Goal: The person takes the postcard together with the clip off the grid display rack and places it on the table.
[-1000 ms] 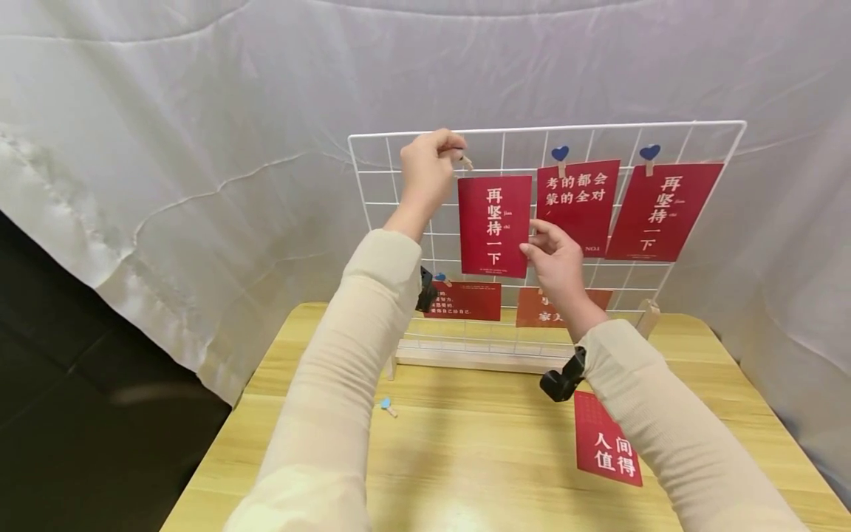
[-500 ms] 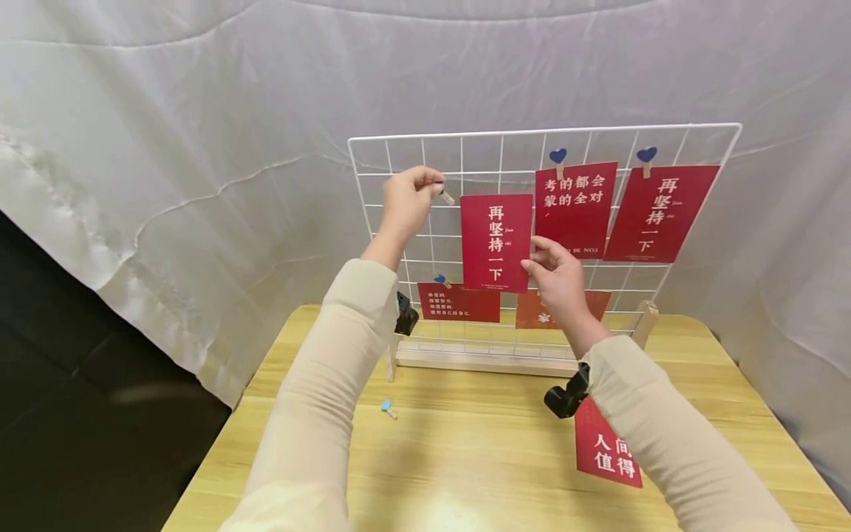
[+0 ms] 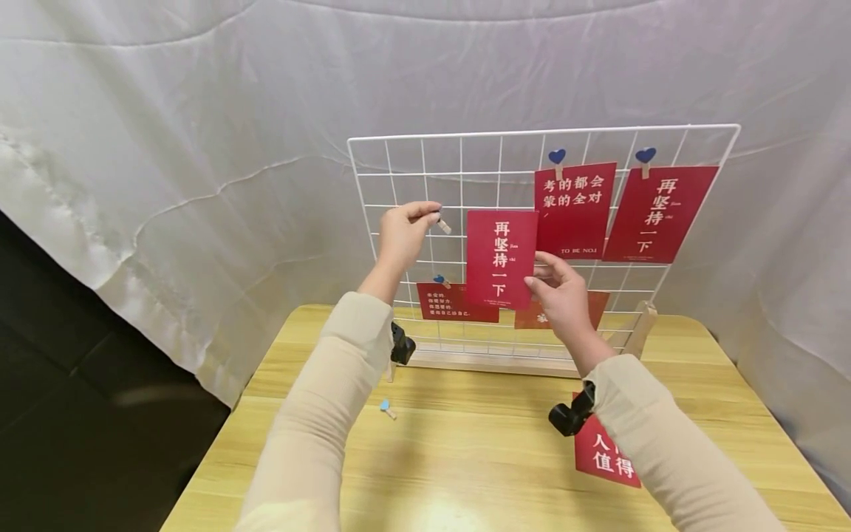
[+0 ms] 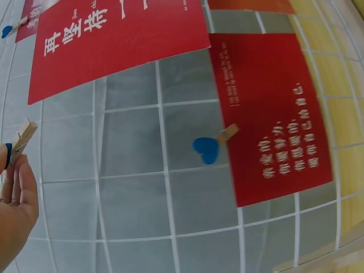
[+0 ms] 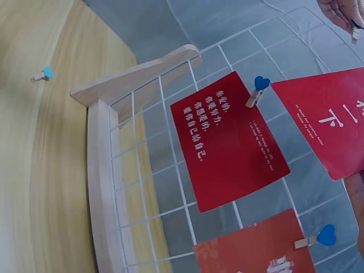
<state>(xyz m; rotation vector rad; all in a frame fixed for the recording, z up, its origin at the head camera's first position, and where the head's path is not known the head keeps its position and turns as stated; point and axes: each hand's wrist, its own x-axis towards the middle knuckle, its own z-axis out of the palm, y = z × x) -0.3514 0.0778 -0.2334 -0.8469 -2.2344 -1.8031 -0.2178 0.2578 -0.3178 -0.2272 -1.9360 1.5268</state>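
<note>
My left hand [image 3: 402,235] pinches a small wooden clothespin [image 3: 444,225] with a dark blue top, left of the red card. My right hand [image 3: 561,295] holds that upright red card [image 3: 501,258] with white characters by its lower right edge, in front of the white wire grid [image 3: 442,174]. In the left wrist view the clothespin [image 4: 24,138] stands out from the fingers, apart from the card [image 4: 119,42]. The right wrist view shows the card's lower part [image 5: 327,122] at the right, with some of the right hand below it.
Two red cards [image 3: 575,210] hang upper right on blue heart clothespins. Lower down hang a wide red card [image 3: 452,304] and an orange card [image 3: 598,301]. On the wooden table [image 3: 465,436] lie a light-blue-topped clothespin [image 3: 388,409] and a red card [image 3: 601,462], partly behind the right forearm.
Both hands have come down, the left with the clothespin and the right with the red card. The card now overlaps the wide red card below. The left hand has also shifted left.
</note>
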